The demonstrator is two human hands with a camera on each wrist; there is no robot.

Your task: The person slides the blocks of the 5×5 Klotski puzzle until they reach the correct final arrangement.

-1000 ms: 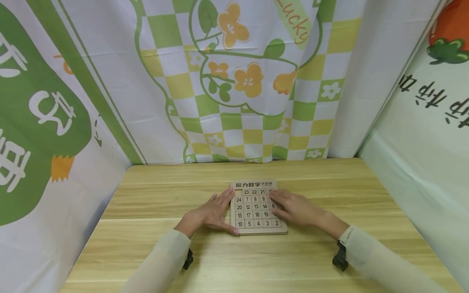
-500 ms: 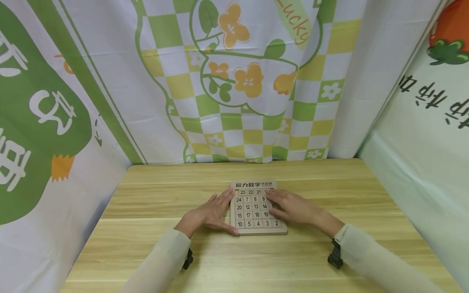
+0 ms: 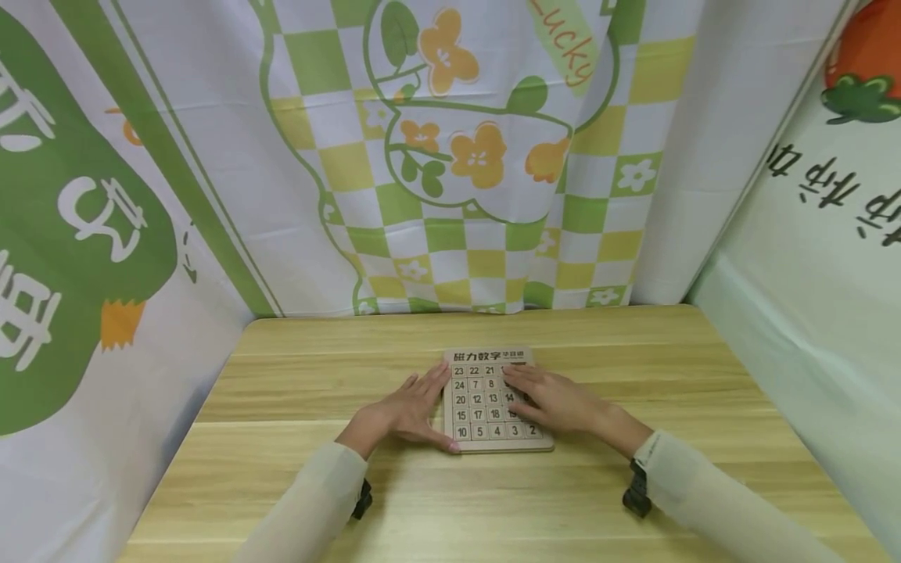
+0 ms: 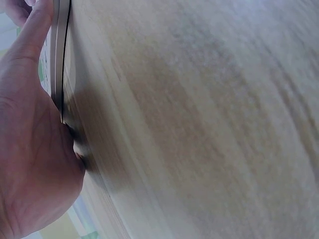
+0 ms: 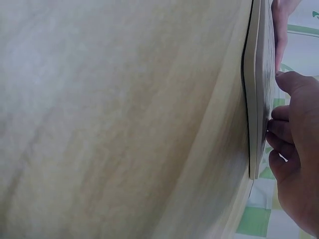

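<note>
Five rows of tiles point(image 3: 495, 415): left hand point(image 3: 410, 408) steadies board point(image 3: 503, 446), fingers spread; right hand point(image 3: 558, 400) touches tiles, fingers loosely bent. Push flat, straight.

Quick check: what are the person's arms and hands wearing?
The left hand and right hand are ungloved. The left sleeve and right sleeve are long, plain and pale cream. A small black device shows near each cuff; its details are too small to tell.
</note>
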